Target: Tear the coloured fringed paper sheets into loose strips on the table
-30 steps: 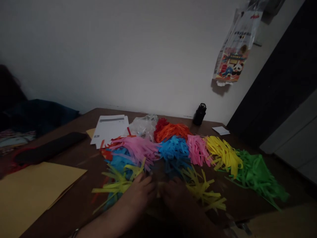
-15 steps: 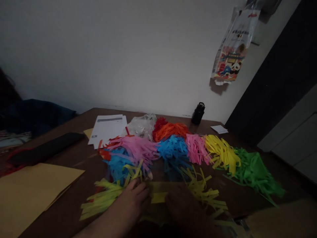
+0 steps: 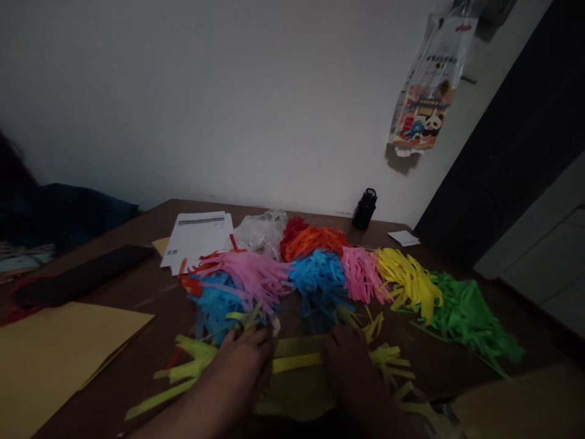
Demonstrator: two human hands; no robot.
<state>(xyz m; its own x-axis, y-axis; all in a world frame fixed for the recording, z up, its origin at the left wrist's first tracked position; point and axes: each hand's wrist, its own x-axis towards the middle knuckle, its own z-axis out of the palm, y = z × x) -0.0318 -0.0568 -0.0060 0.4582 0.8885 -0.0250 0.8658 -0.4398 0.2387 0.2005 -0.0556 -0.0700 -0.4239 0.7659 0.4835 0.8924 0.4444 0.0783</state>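
Note:
A yellow-green fringed paper strip (image 3: 292,361) lies stretched across the dark wooden table (image 3: 150,292) near me. My left hand (image 3: 244,353) presses on its left part, fingers curled down on the paper. My right hand (image 3: 350,363) presses on its right part in the same way. Loose yellow fringes (image 3: 390,356) spread out to the right of my right hand, and more trail off to the left (image 3: 183,366). Just beyond my hands lie piles of cut paper fringe: pink (image 3: 249,274), blue (image 3: 320,277), orange (image 3: 315,239), yellow (image 3: 406,277) and green (image 3: 466,314).
A yellow sheet (image 3: 55,356) lies at the near left. White papers (image 3: 196,238) and a crumpled clear bag (image 3: 260,231) are at the back. A black bottle (image 3: 364,209) stands by the wall. A printed plastic bag (image 3: 427,91) hangs above. A dark long object (image 3: 77,280) lies left.
My hands have moved apart, spreading the yellow-green strip out flat between them. The left fringes have slid down and to the left.

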